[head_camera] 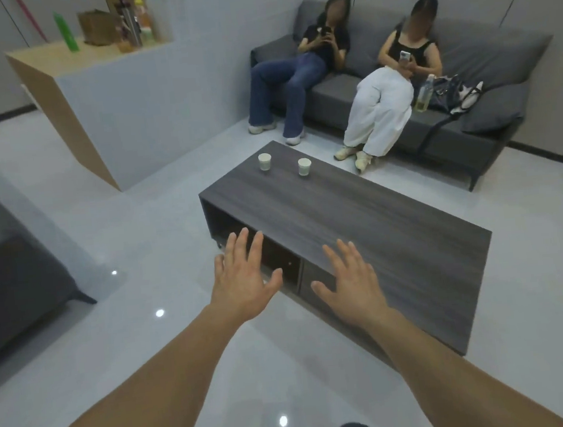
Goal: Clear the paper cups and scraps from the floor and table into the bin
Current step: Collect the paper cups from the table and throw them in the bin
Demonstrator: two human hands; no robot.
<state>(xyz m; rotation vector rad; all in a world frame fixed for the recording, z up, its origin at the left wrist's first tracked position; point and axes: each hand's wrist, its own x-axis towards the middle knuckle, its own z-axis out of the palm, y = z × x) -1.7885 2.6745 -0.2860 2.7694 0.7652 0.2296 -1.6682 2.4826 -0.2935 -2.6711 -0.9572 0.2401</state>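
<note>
Two white paper cups stand upright on the far end of the dark wooden coffee table [378, 231]: the left cup [265, 162] near the far corner, the right cup [304, 166] a short way beside it. My left hand [245, 278] and my right hand [351, 279] are stretched out in front of me over the table's near edge, fingers spread and straight, holding nothing. Both hands are well short of the cups. No bin and no scraps show in view.
Two people sit on a grey sofa [485, 56] behind the table, their feet close to its far side. A white and wood counter [114, 102] with bottles stands at the back left. Another dark seat [11, 273] is at the left. Glossy floor surrounds the table.
</note>
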